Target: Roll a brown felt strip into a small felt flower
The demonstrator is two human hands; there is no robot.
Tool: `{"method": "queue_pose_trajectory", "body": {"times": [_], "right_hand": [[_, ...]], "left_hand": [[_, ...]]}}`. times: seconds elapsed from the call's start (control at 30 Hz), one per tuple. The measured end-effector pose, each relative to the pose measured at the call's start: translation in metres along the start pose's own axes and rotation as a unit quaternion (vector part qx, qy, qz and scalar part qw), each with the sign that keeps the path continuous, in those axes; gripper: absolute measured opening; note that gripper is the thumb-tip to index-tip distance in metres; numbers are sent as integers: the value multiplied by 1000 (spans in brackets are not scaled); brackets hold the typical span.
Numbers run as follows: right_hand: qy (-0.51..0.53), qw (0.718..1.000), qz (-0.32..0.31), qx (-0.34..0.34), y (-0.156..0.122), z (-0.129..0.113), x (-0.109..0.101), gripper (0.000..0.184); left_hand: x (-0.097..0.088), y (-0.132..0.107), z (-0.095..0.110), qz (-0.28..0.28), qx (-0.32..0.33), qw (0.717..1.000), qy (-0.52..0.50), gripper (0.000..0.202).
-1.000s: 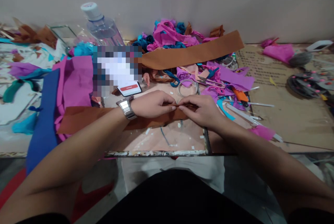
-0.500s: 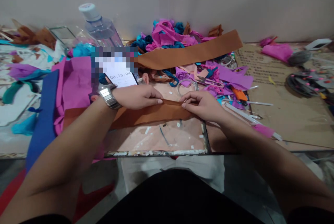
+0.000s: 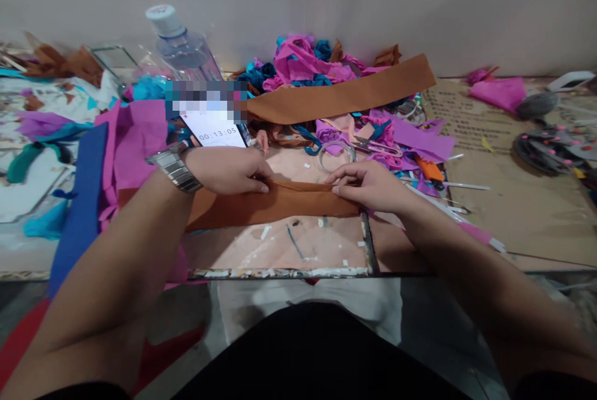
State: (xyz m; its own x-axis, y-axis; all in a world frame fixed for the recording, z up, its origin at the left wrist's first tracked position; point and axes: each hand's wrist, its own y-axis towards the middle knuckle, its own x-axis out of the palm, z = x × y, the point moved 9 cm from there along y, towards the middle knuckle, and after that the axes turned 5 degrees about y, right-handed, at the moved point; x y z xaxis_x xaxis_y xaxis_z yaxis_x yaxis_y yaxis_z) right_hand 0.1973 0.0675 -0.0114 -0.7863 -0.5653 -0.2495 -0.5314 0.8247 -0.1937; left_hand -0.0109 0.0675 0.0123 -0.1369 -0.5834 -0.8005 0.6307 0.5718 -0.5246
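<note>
**Brown strip [image 3: 298, 204] gripped along its far edge by left hand [image 3: 228, 170] and right hand [image 3: 368, 185]**

At far left, green scrap [image 3: 22, 163] on white sheets [image 3: 44, 181], with blue scrap [image 3: 45, 221] nearer the front of the table [image 3: 280, 257]. Next, blue strip [image 3: 81, 201], over the front edge, just beside pink sheet [image 3: 142, 139]. Farther back, bottle [image 3: 186, 55] with white cap; in front of it, phone [image 3: 217, 134] reading 00:13:05, partly blurred and partly behind the left hand. Around the left wrist, metal watch [image 3: 180, 170]. At the left hand, thumb closed on the far edge, other fingers curled and largely hidden. Between the hands, narrow fold along that edge; nearer, flat width of brown strip across the table, left end over pink sheet. Behind, scrap heap [image 3: 296, 58], crossed by second strip [image 3: 354, 94]. Near the right fingertips, clear ring [image 3: 321, 157], with scissors [image 3: 377, 146] beyond. At the right hand, thumb and forefinger pinched on the same edge, close to the right end. Farther right, orange tool [image 3: 429, 170], white sticks [image 3: 466, 186], printed cardboard [image 3: 522, 213] and, near its far end, round black thing [image 3: 541, 154] with pink dots.
</note>
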Motion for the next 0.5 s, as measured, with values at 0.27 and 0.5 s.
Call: {"method": "queue_pose_trajectory", "body": {"times": [0.27,0.5], "right_hand": [[24,999,-31,-6,-2,5,15,25],[-5,998,-60,-29,-3,9,28,17]], "left_hand": [[-3,17,42,92,29,995,-8,51],[3,34,70,180,58,982,-19,36]]}}
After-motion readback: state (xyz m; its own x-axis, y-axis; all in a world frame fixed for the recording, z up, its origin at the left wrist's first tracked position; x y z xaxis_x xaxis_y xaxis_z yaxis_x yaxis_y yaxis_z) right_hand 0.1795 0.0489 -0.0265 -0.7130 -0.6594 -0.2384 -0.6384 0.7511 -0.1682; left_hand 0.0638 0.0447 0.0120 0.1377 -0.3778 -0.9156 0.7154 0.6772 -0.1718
